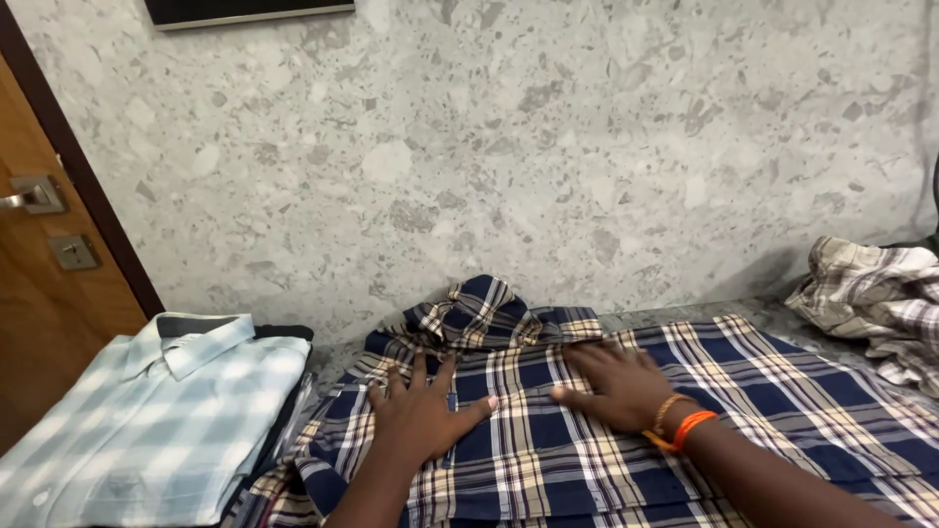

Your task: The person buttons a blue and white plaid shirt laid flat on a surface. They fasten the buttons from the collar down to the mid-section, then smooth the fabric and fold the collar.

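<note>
A navy, cream and tan plaid shirt (782, 401) lies spread across the surface in front of me, its collar end bunched up against the wall. My left hand (421, 416) rests flat on the shirt's left part, fingers spread, holding nothing. My right hand (616, 383) presses flat on the shirt just to the right of it, with an orange band and a bead bracelet on the wrist. Both palms face down on the cloth.
A folded pale blue checked shirt (156, 420) tops a stack of clothes at the left. A crumpled beige and white plaid garment (875, 293) lies at the far right. A speckled grey wall (548, 147) stands behind, and a wooden door (39, 303) with a metal handle is at the left.
</note>
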